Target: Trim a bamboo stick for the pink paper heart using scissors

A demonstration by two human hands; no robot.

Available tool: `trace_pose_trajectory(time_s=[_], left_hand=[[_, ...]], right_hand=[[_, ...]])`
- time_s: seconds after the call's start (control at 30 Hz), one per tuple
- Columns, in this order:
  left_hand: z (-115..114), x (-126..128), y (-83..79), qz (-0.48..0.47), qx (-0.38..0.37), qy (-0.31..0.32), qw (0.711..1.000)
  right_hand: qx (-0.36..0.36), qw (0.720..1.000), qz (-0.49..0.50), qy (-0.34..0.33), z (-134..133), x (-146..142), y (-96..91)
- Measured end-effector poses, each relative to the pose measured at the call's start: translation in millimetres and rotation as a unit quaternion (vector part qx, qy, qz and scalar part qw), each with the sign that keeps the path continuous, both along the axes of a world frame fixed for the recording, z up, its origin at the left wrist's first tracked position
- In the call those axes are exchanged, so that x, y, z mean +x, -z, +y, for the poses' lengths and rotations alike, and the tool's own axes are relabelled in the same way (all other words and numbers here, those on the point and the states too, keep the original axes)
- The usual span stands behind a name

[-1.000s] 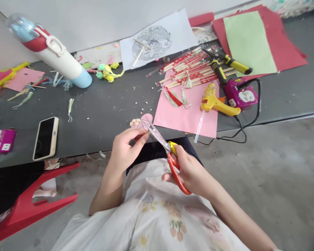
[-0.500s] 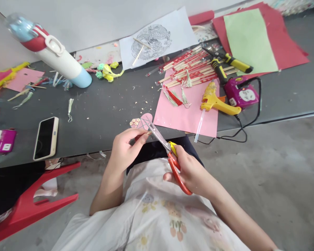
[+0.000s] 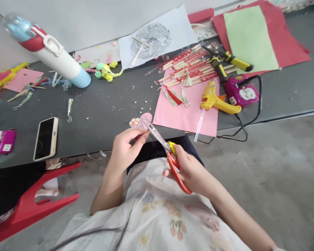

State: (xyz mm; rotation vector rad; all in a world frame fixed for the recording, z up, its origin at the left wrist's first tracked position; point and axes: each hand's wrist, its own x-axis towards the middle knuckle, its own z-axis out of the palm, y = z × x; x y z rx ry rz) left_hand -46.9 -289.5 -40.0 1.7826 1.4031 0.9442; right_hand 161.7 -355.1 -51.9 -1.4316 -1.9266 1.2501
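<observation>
While the left hand (image 3: 125, 148) pinches a small pink piece (image 3: 146, 118) over the desk's (image 3: 107, 104) front edge, the right hand (image 3: 192, 170) grips scissors (image 3: 159, 139), blades slightly parted at it; the cutting looks under way and unfinished.

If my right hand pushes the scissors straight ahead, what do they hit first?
Most likely the small pink piece pinched in the left hand; the tips of the scissors in the right hand are at it, though depth is unclear.
</observation>
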Motion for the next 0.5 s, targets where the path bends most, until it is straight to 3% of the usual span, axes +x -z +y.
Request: trace_pose_trajectory(time_s=[0.5], left_hand=[[2.7, 1.8, 1.1, 0.046, 0.011, 0.019, 0.999]], right_hand=[[-0.089, 0.994, -0.062, 0.023, 7.5, -8.9, -4.0]])
